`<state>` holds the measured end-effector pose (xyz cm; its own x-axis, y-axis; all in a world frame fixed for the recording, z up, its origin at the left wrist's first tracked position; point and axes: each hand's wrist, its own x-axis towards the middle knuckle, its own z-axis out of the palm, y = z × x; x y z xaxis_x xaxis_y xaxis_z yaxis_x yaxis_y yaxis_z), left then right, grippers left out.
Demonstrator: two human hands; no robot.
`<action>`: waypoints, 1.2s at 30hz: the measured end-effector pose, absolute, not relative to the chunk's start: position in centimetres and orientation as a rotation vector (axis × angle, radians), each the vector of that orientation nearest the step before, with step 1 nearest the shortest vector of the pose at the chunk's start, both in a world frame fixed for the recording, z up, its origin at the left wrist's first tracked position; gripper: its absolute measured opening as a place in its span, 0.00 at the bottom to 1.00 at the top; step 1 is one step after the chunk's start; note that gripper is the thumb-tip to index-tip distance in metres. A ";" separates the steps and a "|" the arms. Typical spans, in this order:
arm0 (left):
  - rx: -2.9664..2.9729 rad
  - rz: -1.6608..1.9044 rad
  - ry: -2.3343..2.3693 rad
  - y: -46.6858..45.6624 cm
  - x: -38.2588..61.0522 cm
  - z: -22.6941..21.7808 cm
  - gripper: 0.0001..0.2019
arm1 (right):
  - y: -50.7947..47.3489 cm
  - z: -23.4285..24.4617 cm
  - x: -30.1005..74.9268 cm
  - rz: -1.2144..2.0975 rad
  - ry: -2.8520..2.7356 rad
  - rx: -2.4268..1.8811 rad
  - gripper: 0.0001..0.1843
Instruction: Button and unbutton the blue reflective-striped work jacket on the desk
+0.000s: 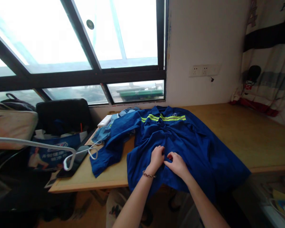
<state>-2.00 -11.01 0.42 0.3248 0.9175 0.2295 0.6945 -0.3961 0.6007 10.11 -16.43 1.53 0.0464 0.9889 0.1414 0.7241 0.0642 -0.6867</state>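
Note:
A dark blue work jacket (192, 142) with yellow-and-grey reflective stripes lies front side up on the wooden table, its collar toward the window. Its lower hem hangs over the near edge. My left hand (158, 156), with a bracelet at the wrist, pinches the jacket's front edge near the middle. Just to the right, my right hand (176, 163) has its thumb and fingers closed on the same front opening. A small gap separates the two hands. Whether a button sits between the fingers is hidden.
The wooden table (230, 133) runs along the wall. Light blue clothing (102, 134), a white box (104, 121) and a dark tablet (73, 161) with a white cable (38, 144) lie left. A black chair back (64, 112) and printed bag (54, 152) stand beyond the table's left end.

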 end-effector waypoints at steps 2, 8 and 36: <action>2.206 0.749 1.418 -10.9 -2.1 0.3 0.09 | -17.3 1.9 9.8 0.513 -1.793 -1.748 0.15; 2.034 0.856 1.307 -11.3 -2.5 0.7 0.06 | -18.0 2.1 9.7 0.473 -1.783 -1.789 0.12; 0.909 0.778 0.804 -11.9 -3.4 2.9 0.13 | -16.5 0.7 10.9 1.330 -0.654 -0.989 0.11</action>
